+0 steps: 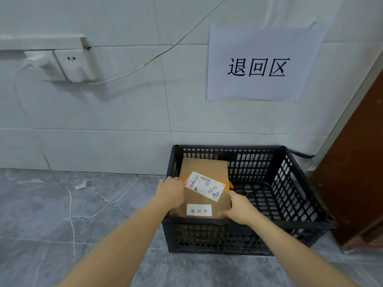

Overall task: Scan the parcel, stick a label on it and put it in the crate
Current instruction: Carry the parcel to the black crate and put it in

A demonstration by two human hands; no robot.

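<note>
Gripping brown parcel with both hands: left hand clasping its left edge, right hand closing on near right corner. Holding parcel tilted inside black crate, left half, near end resting by near wall. Carrying white shipping label and small white sticker on top face. Sitting on grey floor against tiled wall, under paper sign.

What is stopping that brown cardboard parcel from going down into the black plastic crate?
Nothing visible. The brown cardboard parcel is already inside the black plastic crate, held by the left hand and right hand.
</note>
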